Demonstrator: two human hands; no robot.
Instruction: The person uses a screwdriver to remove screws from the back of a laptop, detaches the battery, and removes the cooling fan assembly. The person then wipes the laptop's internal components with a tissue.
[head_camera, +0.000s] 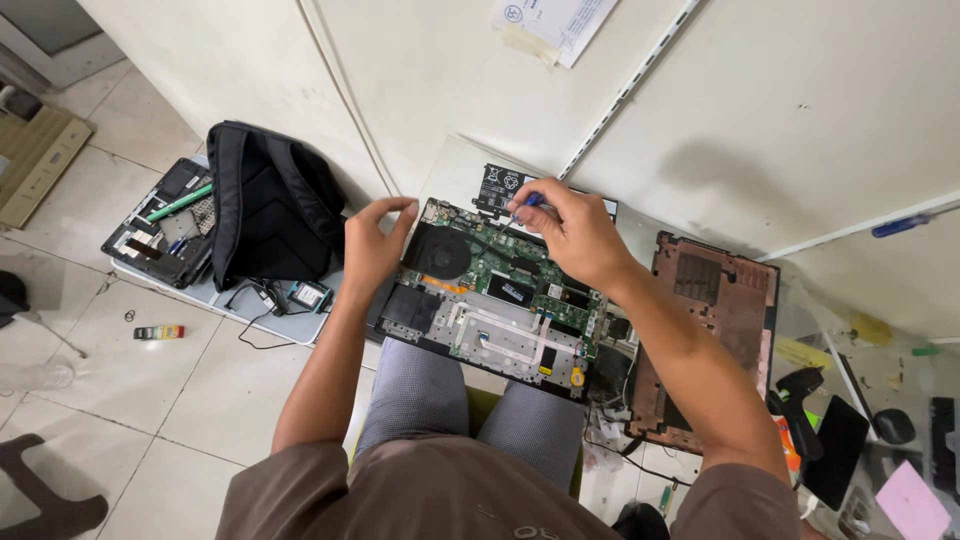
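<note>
Person seated, opened black laptop chassis with exposed green motherboard (495, 300) lying across the knees. Right hand (575, 235) reaches in over the board's far edge, wrist bent down, fingers pinched closed around a small blue-handled screwdriver (528, 203), tip pointing at the board near the round black cooling fan (440, 250). Left hand (373, 245) rests at the chassis's left edge, forearm straight, fingers loosely curled, thumb and forefinger apart, touching the corner by the fan, gripping nothing clearly. Reddish-brown laptop bottom cover (715, 320) lies just right. Black backpack (270, 205) on the tiled floor, left.
</note>
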